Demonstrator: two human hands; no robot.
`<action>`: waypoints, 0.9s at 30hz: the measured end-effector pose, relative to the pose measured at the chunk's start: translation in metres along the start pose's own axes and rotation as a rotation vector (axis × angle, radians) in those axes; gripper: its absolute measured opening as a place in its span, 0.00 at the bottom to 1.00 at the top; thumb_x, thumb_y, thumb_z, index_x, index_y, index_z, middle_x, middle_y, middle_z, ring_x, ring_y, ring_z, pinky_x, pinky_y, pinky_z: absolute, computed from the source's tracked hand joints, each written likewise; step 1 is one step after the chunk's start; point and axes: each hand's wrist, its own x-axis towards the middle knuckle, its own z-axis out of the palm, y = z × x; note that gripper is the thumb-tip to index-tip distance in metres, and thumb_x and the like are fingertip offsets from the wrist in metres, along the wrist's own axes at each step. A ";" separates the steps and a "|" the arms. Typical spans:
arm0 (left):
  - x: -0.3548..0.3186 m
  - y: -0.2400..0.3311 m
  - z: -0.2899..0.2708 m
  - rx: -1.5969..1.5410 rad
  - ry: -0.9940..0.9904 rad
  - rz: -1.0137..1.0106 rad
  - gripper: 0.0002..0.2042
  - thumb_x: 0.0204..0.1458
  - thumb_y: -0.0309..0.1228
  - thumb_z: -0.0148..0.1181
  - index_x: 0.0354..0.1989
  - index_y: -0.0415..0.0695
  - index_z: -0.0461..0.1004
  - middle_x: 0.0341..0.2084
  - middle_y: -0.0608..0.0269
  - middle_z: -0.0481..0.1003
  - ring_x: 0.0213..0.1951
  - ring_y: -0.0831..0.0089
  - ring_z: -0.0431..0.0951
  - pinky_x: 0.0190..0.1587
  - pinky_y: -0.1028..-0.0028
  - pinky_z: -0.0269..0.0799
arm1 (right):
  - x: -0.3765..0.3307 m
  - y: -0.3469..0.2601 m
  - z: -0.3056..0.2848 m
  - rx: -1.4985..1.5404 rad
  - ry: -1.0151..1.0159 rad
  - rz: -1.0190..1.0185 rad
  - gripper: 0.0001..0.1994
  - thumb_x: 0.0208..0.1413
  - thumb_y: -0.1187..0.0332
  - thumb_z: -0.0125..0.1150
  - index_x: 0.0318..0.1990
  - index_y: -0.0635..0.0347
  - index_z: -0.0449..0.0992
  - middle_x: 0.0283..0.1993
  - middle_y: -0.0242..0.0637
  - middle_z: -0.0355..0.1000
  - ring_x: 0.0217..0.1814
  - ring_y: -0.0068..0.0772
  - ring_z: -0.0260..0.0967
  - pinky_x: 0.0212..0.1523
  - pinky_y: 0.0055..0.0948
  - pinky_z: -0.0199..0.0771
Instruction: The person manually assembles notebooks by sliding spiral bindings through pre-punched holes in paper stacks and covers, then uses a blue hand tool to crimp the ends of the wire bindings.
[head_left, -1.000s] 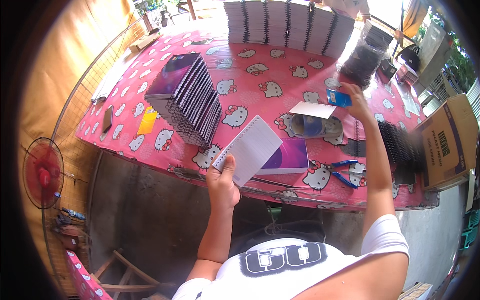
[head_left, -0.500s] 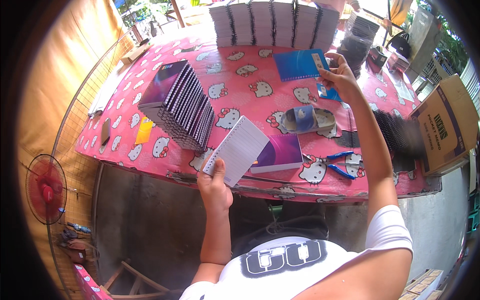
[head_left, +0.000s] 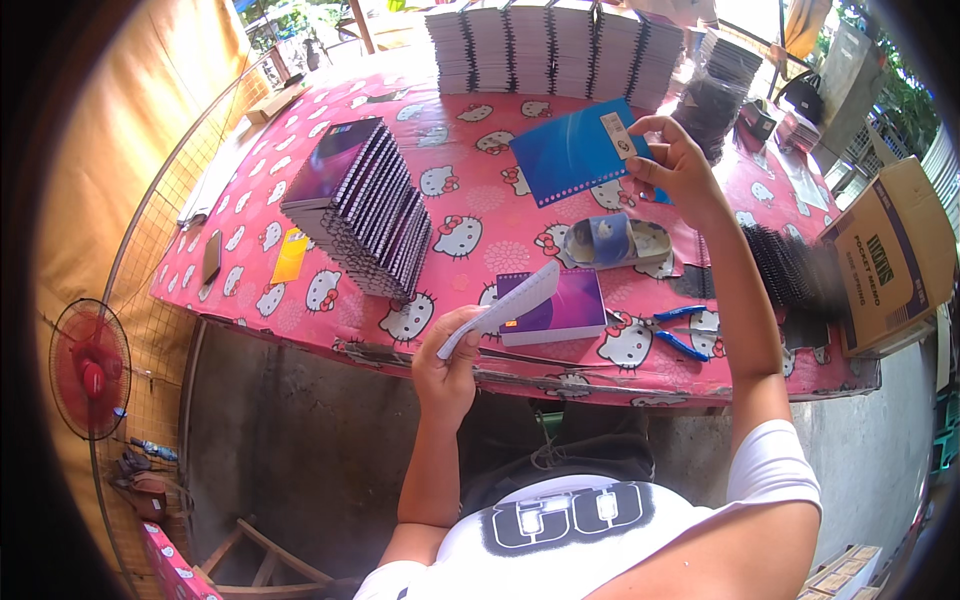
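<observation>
My left hand (head_left: 450, 350) is closed on a small pad of lined, hole-punched paper (head_left: 525, 300), tilted so that it shows almost edge-on. Between the fingers and thumb of my right hand (head_left: 680, 165) is a blue punched cover (head_left: 570, 160) with a pale label at its corner, raised above the table. Below the paper pad lies a thick pad with a purple cover (head_left: 560, 302), holes along its edge. A blue and white slipper-shaped thing (head_left: 615, 240) sits under the blue cover. Blue-handled pliers (head_left: 685, 332) lie right of the purple pad.
A tall stack of spiral notebooks (head_left: 365, 215) stands at left on the pink table cover (head_left: 470, 170), beside a yellow card (head_left: 290, 256). More spiral-bound stacks (head_left: 540, 50) line the back. At right are black spiral coils (head_left: 785, 262) and a cardboard box (head_left: 890, 265). A red fan (head_left: 92, 370) stands far left.
My right hand has brought the blue cover leftward and tilted it. My left hand has turned the paper pad from face-up to nearly edge-on and moved slightly right, uncovering more of the purple pad.
</observation>
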 end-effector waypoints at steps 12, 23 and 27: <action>-0.004 -0.007 -0.005 -0.043 0.061 -0.047 0.12 0.57 0.30 0.57 0.45 0.36 0.73 0.41 0.58 0.75 0.43 0.75 0.73 0.47 0.75 0.67 | 0.021 0.015 -0.048 -0.055 0.275 -0.040 0.20 0.57 0.73 0.59 0.55 0.60 0.60 0.33 0.34 0.73 0.26 0.18 0.68 0.24 0.18 0.67; 0.030 -0.025 0.014 -0.570 0.280 -0.319 0.14 0.58 0.28 0.55 0.49 0.32 0.69 0.42 0.58 0.73 0.45 0.74 0.72 0.51 0.72 0.66 | 0.061 0.088 -0.038 -0.948 0.478 -0.468 0.05 0.53 0.70 0.57 0.32 0.63 0.74 0.33 0.44 0.76 0.35 0.44 0.76 0.36 0.38 0.75; 0.064 -0.050 0.033 -0.603 0.246 -0.310 0.12 0.59 0.27 0.53 0.48 0.33 0.70 0.41 0.60 0.74 0.43 0.77 0.72 0.49 0.75 0.66 | 0.069 0.144 -0.002 -1.052 0.098 -0.304 0.12 0.49 0.64 0.65 0.36 0.64 0.77 0.38 0.48 0.76 0.42 0.44 0.74 0.41 0.38 0.75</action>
